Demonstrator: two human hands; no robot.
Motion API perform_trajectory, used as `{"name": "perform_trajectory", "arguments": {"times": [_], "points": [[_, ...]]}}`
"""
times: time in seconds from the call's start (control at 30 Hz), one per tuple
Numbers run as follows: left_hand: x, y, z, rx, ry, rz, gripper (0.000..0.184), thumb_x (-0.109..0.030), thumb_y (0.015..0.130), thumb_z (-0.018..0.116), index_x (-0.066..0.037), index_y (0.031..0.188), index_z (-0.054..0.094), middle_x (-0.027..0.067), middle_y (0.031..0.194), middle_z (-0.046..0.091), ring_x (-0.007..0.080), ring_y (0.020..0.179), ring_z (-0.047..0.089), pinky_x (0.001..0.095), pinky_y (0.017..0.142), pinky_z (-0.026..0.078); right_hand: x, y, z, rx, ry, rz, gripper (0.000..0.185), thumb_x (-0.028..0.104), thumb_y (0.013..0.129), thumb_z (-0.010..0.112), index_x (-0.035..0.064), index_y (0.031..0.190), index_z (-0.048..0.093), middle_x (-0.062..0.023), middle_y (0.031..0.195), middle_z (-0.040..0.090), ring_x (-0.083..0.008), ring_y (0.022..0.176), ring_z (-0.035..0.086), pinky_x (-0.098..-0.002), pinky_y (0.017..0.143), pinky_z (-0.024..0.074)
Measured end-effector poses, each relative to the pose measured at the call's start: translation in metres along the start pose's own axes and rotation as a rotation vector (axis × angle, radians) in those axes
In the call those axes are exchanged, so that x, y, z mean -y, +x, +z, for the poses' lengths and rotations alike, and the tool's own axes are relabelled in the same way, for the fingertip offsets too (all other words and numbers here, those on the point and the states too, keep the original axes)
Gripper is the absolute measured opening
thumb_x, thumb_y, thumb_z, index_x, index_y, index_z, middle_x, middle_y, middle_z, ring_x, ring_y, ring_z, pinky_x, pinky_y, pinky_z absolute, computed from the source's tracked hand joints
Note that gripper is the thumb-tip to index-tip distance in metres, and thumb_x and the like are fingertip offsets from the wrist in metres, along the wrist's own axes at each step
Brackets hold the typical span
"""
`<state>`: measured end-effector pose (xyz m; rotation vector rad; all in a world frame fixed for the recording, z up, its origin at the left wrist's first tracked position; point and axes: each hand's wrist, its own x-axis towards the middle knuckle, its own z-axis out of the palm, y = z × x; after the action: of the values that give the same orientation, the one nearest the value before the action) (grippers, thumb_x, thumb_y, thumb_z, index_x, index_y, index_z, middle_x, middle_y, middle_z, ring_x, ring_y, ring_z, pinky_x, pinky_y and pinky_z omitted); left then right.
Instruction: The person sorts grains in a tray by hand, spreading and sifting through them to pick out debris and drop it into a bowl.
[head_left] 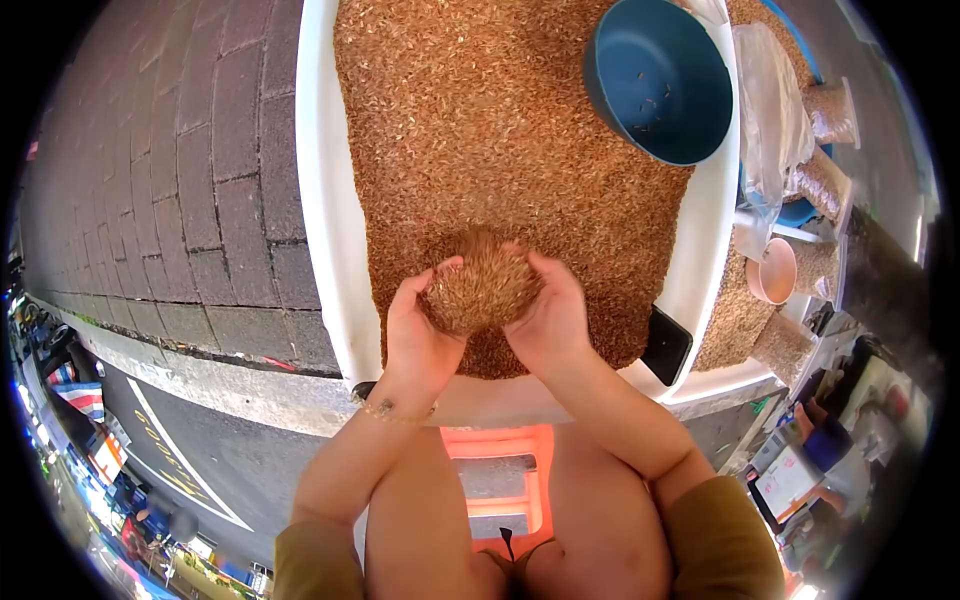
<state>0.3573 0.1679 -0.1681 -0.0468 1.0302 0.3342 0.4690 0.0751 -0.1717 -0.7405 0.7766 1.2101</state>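
Observation:
A wide white tray is filled with small, reddish-brown, grain-like dried pieces; I cannot tell their exact kind. Over its near part, my left hand and my right hand are cupped side by side, fingers curled. Together they hold a heap of the grain-like pieces, blurred at its far edge. A dark blue plastic bowl rests tilted at the tray's far right, with a few loose pieces inside. By the tray's near right corner lies a black phone.
To the right are a clear plastic bag, several filled bags and a pink bowl on lighter grains. Brick paving runs along the left. An orange plastic stool shows between my legs.

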Motion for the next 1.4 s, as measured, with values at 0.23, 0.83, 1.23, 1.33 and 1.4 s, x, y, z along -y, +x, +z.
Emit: {"name": "perform_trajectory", "arguments": {"times": [0.23,0.83,1.23,1.33,1.4], "points": [[-0.033,0.000,0.061,0.174,-0.128,0.031,0.039,-0.023,0.097,0.036,0.000,0.123,0.054,0.0146,0.124,0.059,0.0267,0.117,0.054,0.0434,0.104,0.041,0.049,-0.002,0.063,0.185,0.092,-0.143,0.035,0.025,0.094,0.041,0.0017,0.118,0.054,-0.0146,0.123,0.057,-0.0288,0.117,0.051,-0.0431,0.105,0.0355],[-0.017,-0.028,-0.048,-0.110,0.805,0.130,0.044,-0.025,0.099,0.036,-0.001,0.135,0.043,0.0117,0.129,0.052,0.0215,0.123,0.046,0.0365,0.109,0.029,0.038,-0.043,-0.078,-0.116,-0.915,-0.276,0.041,0.010,0.091,0.043,-0.0015,0.129,0.052,-0.0100,0.127,0.056,-0.0196,0.119,0.051,-0.0310,0.106,0.0322],[0.031,-0.007,-0.042,-0.317,1.072,0.385,0.050,-0.024,0.096,0.047,-0.005,0.139,0.031,0.0158,0.139,0.023,0.0274,0.132,0.021,0.0365,0.110,0.016,0.008,-0.023,-0.075,-0.436,-0.681,-0.633,0.040,0.010,0.094,0.046,0.0078,0.134,0.048,-0.0052,0.130,0.042,-0.0159,0.126,0.034,-0.0285,0.107,0.0254],[0.048,0.009,-0.045,-0.306,0.911,0.314,0.052,-0.029,0.097,0.046,-0.005,0.140,0.031,0.0146,0.141,0.020,0.0271,0.133,0.020,0.0371,0.110,0.016,-0.013,-0.014,-0.062,-0.421,-0.555,-0.492,0.040,0.017,0.096,0.047,0.0056,0.134,0.047,-0.0080,0.136,0.043,-0.0175,0.129,0.034,-0.0304,0.109,0.0226],[0.060,0.017,-0.034,-0.362,0.636,0.238,0.051,-0.031,0.097,0.046,-0.006,0.139,0.033,0.0117,0.140,0.027,0.0228,0.132,0.023,0.0359,0.110,0.015,-0.024,-0.007,-0.058,-0.345,-0.462,-0.398,0.040,0.020,0.096,0.049,0.0037,0.132,0.049,-0.0083,0.135,0.046,-0.0177,0.128,0.036,-0.0309,0.109,0.0230]]}}
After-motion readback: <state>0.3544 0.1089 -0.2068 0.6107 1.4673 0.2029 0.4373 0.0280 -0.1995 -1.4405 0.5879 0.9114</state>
